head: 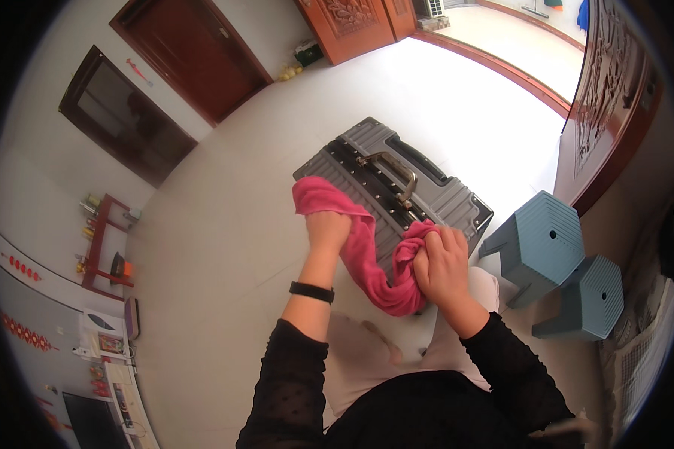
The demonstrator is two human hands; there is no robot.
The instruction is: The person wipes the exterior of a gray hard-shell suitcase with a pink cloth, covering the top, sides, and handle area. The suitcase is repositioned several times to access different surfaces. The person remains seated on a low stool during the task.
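Observation:
A pink cloth (365, 269) stretches between my two hands and sags in the middle. My left hand (327, 233) is partly under its far end, with the fingers covered by the fabric, so their grip is hidden. Bunched folds of the other end are held in my right hand (443, 261). Just beyond the cloth stands a grey ribbed suitcase (359, 132) with dark edging, rivets and black corner pieces. Its metal carry handle (393, 168) sticks up from the side facing me, and a black recessed handle (418, 160) lies behind that.
Two blue-grey plastic stools (556, 236) stand to the right of the suitcase. A carved wooden door (601, 112) is open at the right, by a doorway. Red shelving (98, 241) lines the left wall. Pale tiled floor (213, 224) surrounds the suitcase.

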